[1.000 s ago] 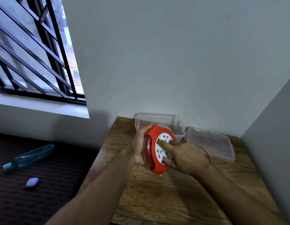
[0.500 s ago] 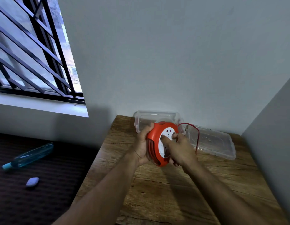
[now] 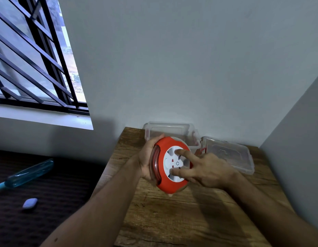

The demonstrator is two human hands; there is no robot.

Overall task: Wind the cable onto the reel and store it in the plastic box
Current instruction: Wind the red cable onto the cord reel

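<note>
Head view: you held the reel (image 3: pixel 169 164) clear of the wooden table (image 3: pixel 199 211), left hand (image 3: pixel 146 158) clamped round its rim at 9 o'clock, fingers wrapped over the orange edge. Your right hand (image 3: pixel 206 169) lay on the white hub, fingers (image 3: pixel 183 152) spread and pressing the winding face, not clenched. Half a second earlier a red loop of cable stood out at 2 o'clock over the lid (image 3: pixel 229 154); by this moment that loop was gone, and only a short red bit (image 3: pixel 203 150) showed beside the reel. Judged: winding nearly finished, tail end left to tuck. Plastic box (image 3: pixel 169 128) sat open just behind the reel at 12 o'clock, ready for stowing.
</note>
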